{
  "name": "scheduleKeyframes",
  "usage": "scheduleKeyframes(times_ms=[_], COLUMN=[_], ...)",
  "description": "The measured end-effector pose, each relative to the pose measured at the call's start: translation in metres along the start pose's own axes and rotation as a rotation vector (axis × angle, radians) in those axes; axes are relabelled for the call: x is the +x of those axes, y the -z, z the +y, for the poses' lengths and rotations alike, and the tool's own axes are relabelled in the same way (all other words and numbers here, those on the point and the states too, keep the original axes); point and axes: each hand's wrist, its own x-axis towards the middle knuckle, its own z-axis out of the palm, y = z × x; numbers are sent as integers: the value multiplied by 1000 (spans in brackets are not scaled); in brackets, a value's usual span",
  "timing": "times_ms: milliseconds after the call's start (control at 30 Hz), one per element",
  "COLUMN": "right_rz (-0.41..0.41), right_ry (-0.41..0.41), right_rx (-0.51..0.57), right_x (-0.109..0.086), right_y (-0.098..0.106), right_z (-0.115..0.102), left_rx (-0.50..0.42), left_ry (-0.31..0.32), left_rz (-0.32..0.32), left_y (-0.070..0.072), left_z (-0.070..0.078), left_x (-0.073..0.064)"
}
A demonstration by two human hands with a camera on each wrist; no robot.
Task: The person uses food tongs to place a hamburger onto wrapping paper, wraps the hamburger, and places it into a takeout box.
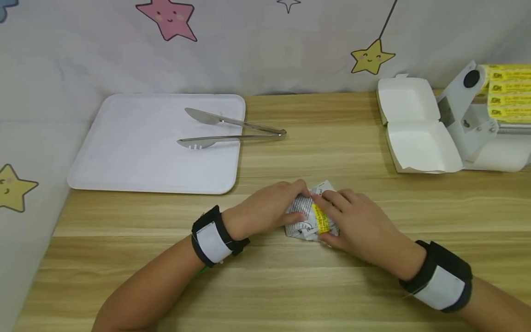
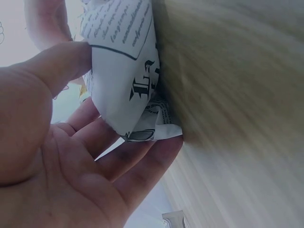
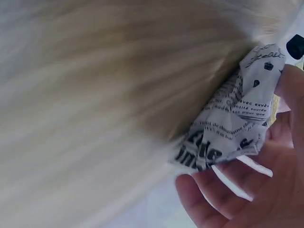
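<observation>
A small parcel wrapped in newsprint-patterned paper [image 1: 306,230] lies on the wooden table, with a yellow printed sticker [image 1: 321,218] across its top. My left hand [image 1: 267,207] grips its left side, thumb on the near face and fingers behind. From the right, my right hand [image 1: 362,226] holds the other side with thumb and fingers. The left wrist view shows folded paper [image 2: 118,71] between thumb and fingers. A creased, folded end of the wrapper [image 3: 228,121] shows in the right wrist view. What is inside the paper is hidden.
Metal tongs [image 1: 265,134] lie partly on a white tray [image 1: 137,147] at the back left. An open white clamshell box [image 1: 423,147] stands at the back right, beside a label dispenser [image 1: 464,115] with a roll of yellow stickers [image 1: 510,92]. A printed wall covering [image 1: 265,55] rises behind.
</observation>
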Motion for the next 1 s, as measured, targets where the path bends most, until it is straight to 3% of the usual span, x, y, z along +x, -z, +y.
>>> scheduleKeyframes(times_ms=[200, 333, 533, 700, 833, 1000], right_rz=[10, 7, -4, 34, 105, 241], right_ry=[76, 63, -3, -49, -134, -300], right_rx=[-298, -348, -122, 76, 200, 286], right_x=[-4, -4, -9, -16, -24, -39], right_y=[-6, -7, -2, 5, 16, 33], right_z=[-10, -15, -6, 9, 27, 64], left_rx=[21, 28, 10, 48, 82, 95], left_ry=[-12, -23, -19, -23, -45, -72], left_rz=[16, 25, 37, 98, 154, 219], left_y=[-1, -1, -4, -5, -5, -4], left_z=[-1, -1, -2, -1, 0, 0], left_x=[-2, -3, -3, -6, -8, -14])
